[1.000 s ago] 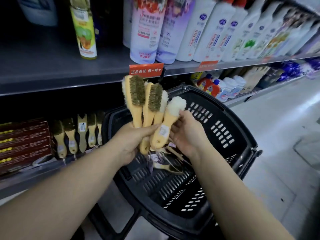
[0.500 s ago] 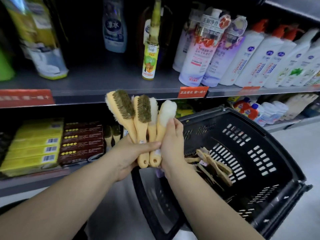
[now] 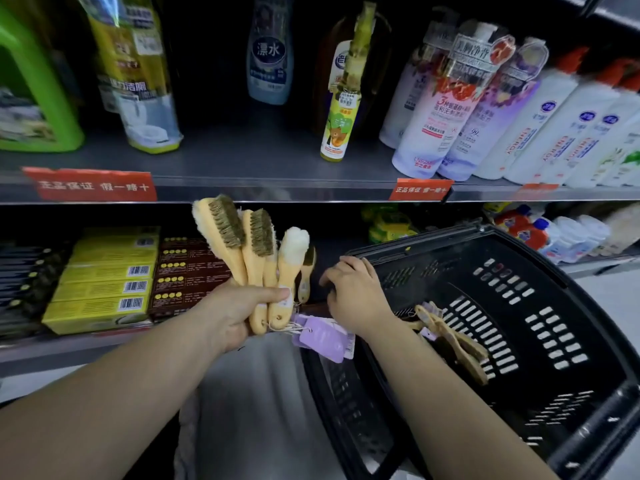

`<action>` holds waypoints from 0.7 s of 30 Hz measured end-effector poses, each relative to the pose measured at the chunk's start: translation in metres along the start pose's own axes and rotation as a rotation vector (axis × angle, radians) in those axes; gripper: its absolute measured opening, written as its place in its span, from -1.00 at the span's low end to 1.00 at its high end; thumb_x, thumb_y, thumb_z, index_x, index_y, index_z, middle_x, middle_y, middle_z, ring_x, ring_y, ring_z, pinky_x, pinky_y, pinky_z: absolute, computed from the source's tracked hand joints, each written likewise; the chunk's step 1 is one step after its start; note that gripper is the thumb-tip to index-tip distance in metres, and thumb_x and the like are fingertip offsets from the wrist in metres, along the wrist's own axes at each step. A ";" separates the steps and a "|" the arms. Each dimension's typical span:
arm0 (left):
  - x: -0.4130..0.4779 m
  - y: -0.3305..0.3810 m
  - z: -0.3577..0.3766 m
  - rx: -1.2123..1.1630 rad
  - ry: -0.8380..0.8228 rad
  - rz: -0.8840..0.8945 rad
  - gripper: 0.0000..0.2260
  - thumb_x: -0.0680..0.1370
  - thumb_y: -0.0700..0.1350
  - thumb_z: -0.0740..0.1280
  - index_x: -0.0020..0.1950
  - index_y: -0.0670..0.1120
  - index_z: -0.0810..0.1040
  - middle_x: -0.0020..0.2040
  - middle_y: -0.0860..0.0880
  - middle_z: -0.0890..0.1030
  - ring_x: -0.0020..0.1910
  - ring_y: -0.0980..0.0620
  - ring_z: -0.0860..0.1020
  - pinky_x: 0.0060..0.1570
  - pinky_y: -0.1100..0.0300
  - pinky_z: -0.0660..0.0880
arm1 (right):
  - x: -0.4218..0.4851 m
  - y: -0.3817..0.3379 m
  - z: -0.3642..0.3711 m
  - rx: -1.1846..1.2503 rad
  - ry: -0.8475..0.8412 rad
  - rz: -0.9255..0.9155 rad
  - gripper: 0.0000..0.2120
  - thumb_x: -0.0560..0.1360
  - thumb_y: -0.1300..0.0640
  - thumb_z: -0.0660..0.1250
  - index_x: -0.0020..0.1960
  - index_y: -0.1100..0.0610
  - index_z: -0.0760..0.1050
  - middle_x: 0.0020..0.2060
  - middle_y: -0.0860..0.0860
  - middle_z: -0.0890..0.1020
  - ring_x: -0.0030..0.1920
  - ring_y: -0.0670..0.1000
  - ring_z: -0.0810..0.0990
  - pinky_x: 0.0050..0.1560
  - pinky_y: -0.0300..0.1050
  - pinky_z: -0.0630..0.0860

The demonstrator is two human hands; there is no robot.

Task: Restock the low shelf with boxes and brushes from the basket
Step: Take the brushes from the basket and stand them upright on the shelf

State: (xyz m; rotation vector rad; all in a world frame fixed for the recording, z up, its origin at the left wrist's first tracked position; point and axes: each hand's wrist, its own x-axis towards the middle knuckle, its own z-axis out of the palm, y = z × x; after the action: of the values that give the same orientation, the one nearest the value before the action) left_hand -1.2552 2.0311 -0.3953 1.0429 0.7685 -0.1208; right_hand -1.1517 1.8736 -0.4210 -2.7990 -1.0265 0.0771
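Four wooden brushes (image 3: 258,261) bunched together near left, and a fifth brush (image 3: 306,271) just behind! Four yellow boxes (image 3: 104,289) stacked far left, one black basket (image 3: 571,299) right, its loose brushes (image 3: 460,344) too tangled to count.

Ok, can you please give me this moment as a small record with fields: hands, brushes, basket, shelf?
left hand: grips a bunch of brushes by their handles
right hand: by the rim of the basket, grip unclear
basket: black, loose brushes lying inside
low shelf: yellow boxes beside brown boxes, stacked
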 end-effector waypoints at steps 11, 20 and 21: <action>0.033 -0.011 0.009 0.120 -0.072 -0.064 -0.75 0.44 -0.37 0.38 0.07 -0.15 0.52 -0.32 -0.10 0.66 -0.48 -0.03 0.63 -0.55 0.14 0.51 | -0.037 0.032 -0.014 0.086 -0.042 0.003 -0.67 0.42 0.36 0.18 0.09 0.14 0.55 0.11 0.01 0.56 0.38 0.06 0.20 0.38 -0.25 0.12; 0.079 -0.010 0.010 0.242 -0.194 -0.116 -0.80 0.44 -0.39 0.37 -0.01 -0.16 0.54 -0.16 -0.14 0.63 -0.23 -0.07 0.58 -0.47 0.18 0.54 | -0.032 0.018 -0.026 -0.212 -0.232 0.215 -0.74 0.47 0.25 0.19 0.12 0.14 0.50 0.13 0.07 0.52 0.29 0.12 0.33 0.20 -0.12 0.30; 0.083 -0.014 0.011 0.222 -0.210 -0.126 -0.80 0.45 -0.37 0.37 0.01 -0.17 0.54 -0.17 -0.14 0.63 -0.24 -0.06 0.59 -0.47 0.18 0.54 | -0.024 0.009 -0.024 -0.120 -0.213 0.283 -0.81 0.49 0.24 0.18 0.06 0.18 0.49 0.08 0.11 0.54 0.20 0.15 0.42 0.08 -0.09 0.36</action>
State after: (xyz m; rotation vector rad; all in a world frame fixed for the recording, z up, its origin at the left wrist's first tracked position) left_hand -1.1943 2.0368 -0.4542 1.1699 0.6384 -0.4253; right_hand -1.1621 1.8478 -0.3986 -3.0807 -0.6851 0.3654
